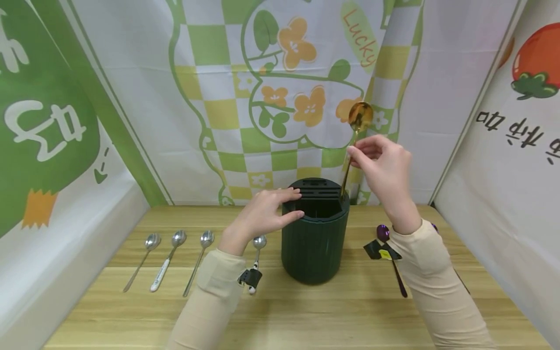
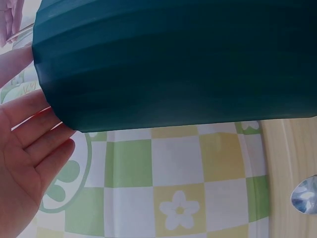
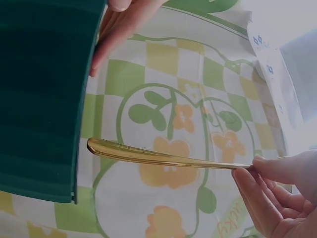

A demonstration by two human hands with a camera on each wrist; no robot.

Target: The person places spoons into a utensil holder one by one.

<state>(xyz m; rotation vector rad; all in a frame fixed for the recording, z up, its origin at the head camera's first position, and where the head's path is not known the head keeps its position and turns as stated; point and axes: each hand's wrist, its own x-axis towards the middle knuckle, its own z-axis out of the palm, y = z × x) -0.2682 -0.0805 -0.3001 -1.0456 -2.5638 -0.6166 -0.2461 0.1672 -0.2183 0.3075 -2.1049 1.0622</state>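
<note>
My right hand (image 1: 385, 163) pinches a gold spoon (image 1: 360, 116) by its handle, bowl up, above the right side of a dark green ribbed utensil holder (image 1: 312, 253). In the right wrist view the tip of the gold handle (image 3: 163, 157) points at the holder's rim (image 3: 79, 163), a little short of it. My left hand (image 1: 267, 209) rests at the holder's left rim with its fingers extended; the left wrist view shows the fingertips (image 2: 64, 129) against the rim edge. A black slotted insert (image 1: 316, 189) covers the back part of the holder's opening.
Several silver spoons (image 1: 207, 238) lie in a row on the wooden table (image 1: 302, 316), left of the holder. To the right is a purple spoon (image 1: 382, 233), partly covered by the wrist strap. Behind the table hangs a checked, flowered cloth (image 1: 214, 39).
</note>
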